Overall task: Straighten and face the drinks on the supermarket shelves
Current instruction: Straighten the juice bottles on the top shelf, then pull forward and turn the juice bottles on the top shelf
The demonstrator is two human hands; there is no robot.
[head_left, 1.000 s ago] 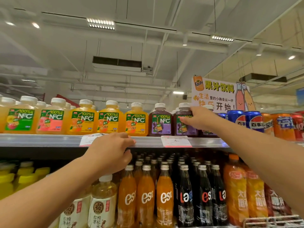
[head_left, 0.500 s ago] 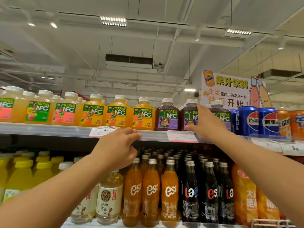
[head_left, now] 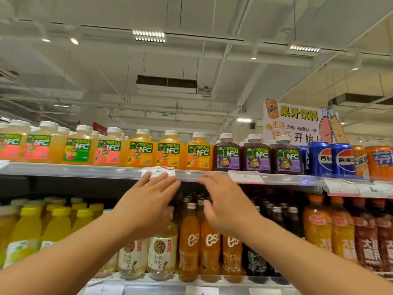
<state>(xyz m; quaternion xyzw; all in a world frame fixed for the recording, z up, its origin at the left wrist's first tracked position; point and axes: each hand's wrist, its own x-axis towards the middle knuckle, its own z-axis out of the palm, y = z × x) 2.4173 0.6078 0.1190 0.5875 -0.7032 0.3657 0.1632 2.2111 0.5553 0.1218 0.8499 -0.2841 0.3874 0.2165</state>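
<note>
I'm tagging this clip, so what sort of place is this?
Very likely a supermarket drinks aisle: rows of orange NFC juice bottles on a metal shelf edge, white paper price tags, and a Fanta juice sign.

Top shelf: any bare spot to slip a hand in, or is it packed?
Packed along the front: NFC orange bottles touch the purple NFC bottles, then the Pepsi cans. Free room is only above the caps, and below the shelf edge, where left hand and right hand are.
</note>
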